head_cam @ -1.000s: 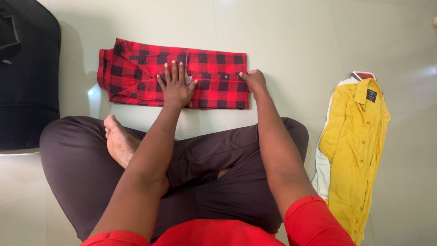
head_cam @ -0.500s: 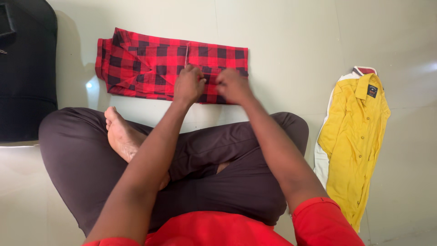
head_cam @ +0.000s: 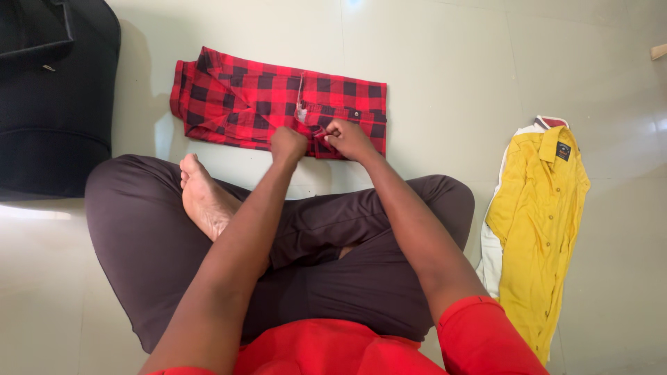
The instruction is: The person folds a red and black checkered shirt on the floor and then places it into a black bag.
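A red and black checked shirt [head_cam: 243, 104] lies folded into a long strip on the pale floor in front of my crossed legs. My left hand [head_cam: 288, 144] and my right hand [head_cam: 349, 137] sit close together at the near edge of the strip, a little right of its middle. Both have their fingers closed, pinching the checked cloth at that edge. The fingertips are tucked under and hidden.
A yellow shirt [head_cam: 538, 222] lies on top of a white garment [head_cam: 490, 258] on the floor at my right. A large black bag [head_cam: 52, 97] stands at the far left. My bare foot [head_cam: 203, 198] rests on my dark trousers.
My left hand lifted off the flat shirt and my right hand came in from the strip's right end. Both now pinch the near edge together.
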